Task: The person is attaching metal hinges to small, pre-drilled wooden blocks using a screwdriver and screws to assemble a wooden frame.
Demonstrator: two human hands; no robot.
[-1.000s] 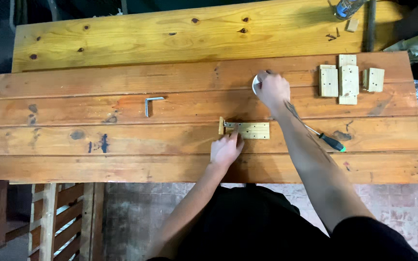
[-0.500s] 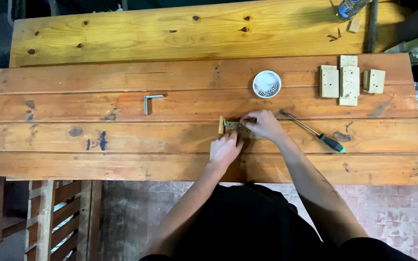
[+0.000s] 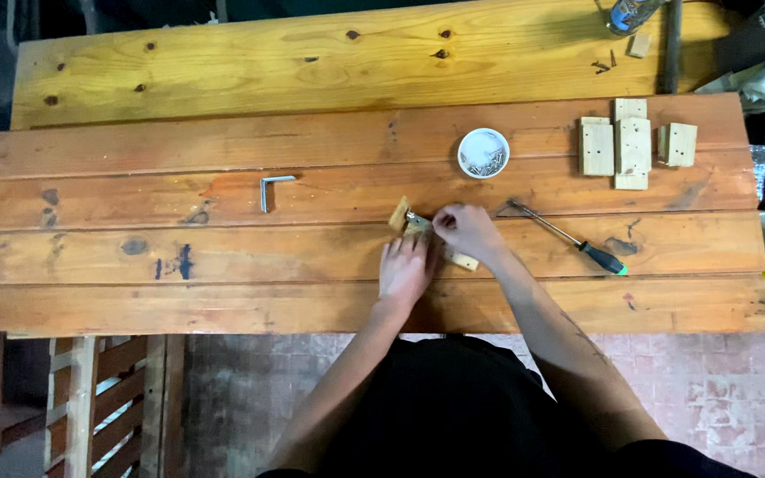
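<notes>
Hands meet over small pale wooden piece (image 3: 464,260): left hand (image 3: 405,273) presses it flat, right hand (image 3: 464,232) pinches something tiny, likely a screw; green-handled screwdriver (image 3: 568,237) lies just right, needed next

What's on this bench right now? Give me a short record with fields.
Surface: plank workbench
Left hand: flat on a small wooden assembly
Right hand: fingers at the assembly's top, beside its metal part
Right of the hands: screwdriver, lying untouched
Behind the hands: white dish of screws
Far right: pale drilled wood blocks
Left: hex key
</notes>
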